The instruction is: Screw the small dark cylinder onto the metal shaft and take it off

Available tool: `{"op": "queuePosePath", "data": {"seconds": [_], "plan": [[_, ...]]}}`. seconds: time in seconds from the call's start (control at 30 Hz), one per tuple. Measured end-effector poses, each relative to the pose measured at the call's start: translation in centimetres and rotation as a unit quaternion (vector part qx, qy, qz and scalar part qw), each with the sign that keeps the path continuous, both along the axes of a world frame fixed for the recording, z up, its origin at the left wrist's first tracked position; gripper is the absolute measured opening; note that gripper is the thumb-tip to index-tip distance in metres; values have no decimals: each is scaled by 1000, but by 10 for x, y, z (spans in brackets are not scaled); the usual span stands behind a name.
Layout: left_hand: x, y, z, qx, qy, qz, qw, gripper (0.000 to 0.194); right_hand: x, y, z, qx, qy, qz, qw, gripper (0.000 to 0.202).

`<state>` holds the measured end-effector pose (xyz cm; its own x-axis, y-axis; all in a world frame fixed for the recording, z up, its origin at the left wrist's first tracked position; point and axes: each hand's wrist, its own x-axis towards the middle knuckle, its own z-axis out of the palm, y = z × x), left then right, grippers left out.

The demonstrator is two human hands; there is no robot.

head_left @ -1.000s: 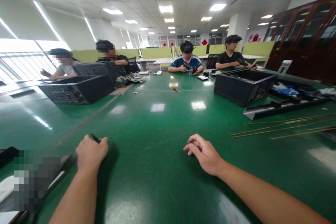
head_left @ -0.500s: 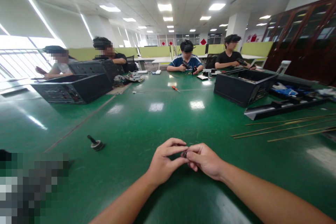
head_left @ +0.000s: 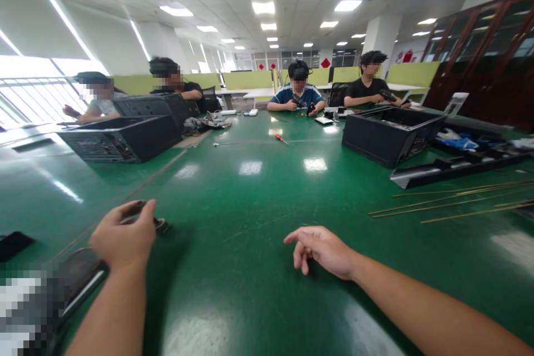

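My left hand is curled at the left of the green table, thumb and fingers bent around something dark at the fingertips that I cannot make out. Right beside the thumb, a dark round metal part shows only its right side. My fingers hide the rest of it, so whether they touch it cannot be told. Near the middle front, my right hand hovers low above the table with nothing in it, index finger stretched out and the others loosely bent and apart.
Thin brass-coloured rods and a long black metal rail lie to the right. Black computer cases stand at right and left. An orange screwdriver lies further off. Several people sit around the far side.
My hands, earlier together over a small dark piece, have separated. The left has swung left to the round metal part; the right stays in place, its fingers now loosened and bare.
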<state>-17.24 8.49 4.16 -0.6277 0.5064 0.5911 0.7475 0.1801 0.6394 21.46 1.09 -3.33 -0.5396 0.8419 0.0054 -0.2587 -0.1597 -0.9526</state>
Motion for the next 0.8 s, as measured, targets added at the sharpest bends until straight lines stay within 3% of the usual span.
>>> {"op": "queuePosePath", "data": {"seconds": [0.17,0.33,0.57,0.8], "plan": [[1,2,-11,1,13,-22,1000,41,4,-2,0,11,-16,9,1000,57],[-2,9,-16,7,12,-1,1000,45,7,-3,4,14,-36,14,999,57],[-11,8,-18,-124,-20,-29,992,27,7,-4,7,18,-35,21,999,54],[-4,4,-15,-130,38,-39,990,35,7,-3,5,22,-40,24,999,51]]}}
